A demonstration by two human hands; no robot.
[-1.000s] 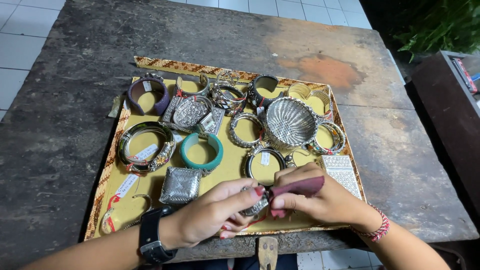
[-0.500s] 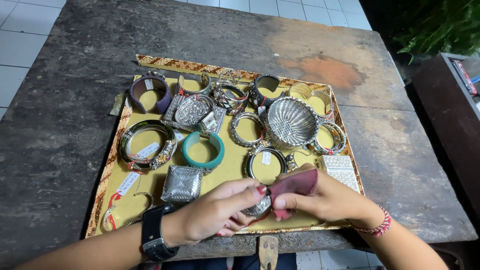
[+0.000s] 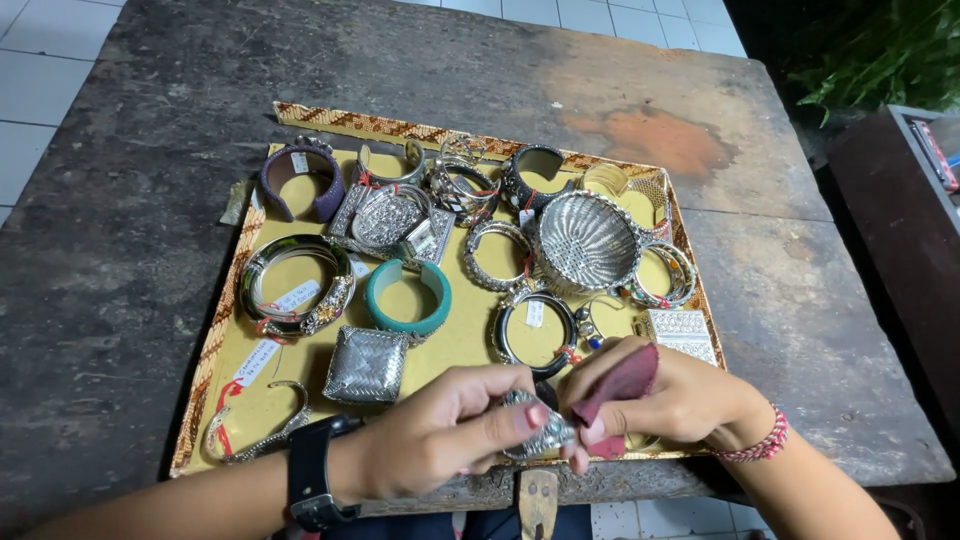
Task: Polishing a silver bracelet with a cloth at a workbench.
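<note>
My left hand [image 3: 440,438], with a black watch on the wrist, grips a small ornate silver bracelet [image 3: 537,434] at the near edge of a yellow tray [image 3: 215,345]. My right hand [image 3: 668,398], wearing a red-and-white cord on the wrist, pinches a dark red cloth [image 3: 620,385] against that bracelet. Both hands meet over the tray's front middle. Just beyond them lie a dark bangle with a tag [image 3: 536,330] and a square woven silver box [image 3: 366,364].
The tray on a worn dark wooden table [image 3: 120,200] holds several bangles: a teal one [image 3: 407,298], a purple cuff [image 3: 300,181], a patterned one [image 3: 293,284], and a round silver woven bowl [image 3: 588,240]. A dark cabinet [image 3: 890,200] and green plants [image 3: 880,50] stand at right.
The hands have stayed at the tray's front edge; the red cloth has shifted slightly over the silver bracelet.
</note>
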